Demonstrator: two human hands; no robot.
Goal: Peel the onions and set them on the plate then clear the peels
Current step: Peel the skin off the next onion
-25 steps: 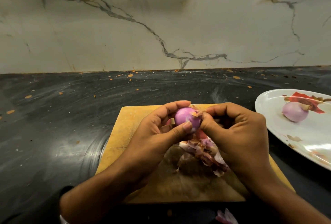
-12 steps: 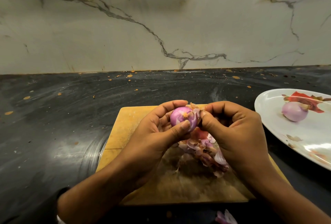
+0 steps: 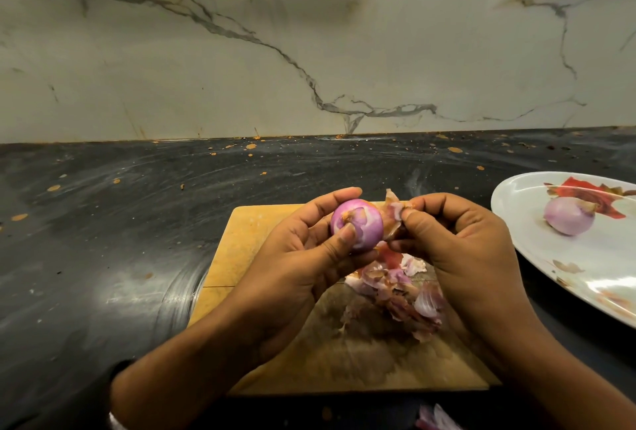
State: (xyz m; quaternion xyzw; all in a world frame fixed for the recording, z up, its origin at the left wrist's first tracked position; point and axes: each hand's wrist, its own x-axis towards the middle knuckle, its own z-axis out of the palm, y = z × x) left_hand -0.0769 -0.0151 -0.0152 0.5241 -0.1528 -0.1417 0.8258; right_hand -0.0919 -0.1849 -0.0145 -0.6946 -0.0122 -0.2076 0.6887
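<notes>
left hand [image 3: 303,257] grips the onion [image 3: 357,224] above the board [image 3: 247,240], steadying it. right hand [image 3: 457,250] fingers pinch a loose peel [image 3: 394,211] beside it, tearing it free.

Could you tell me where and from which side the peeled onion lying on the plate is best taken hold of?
Grip the peeled onion across its round middle, coming down from above with fingers on opposite sides. It lies free on the plate, with only a flap of skin at its far right end, and the smooth bulb would probably slip from a pinch at its ends.
</notes>
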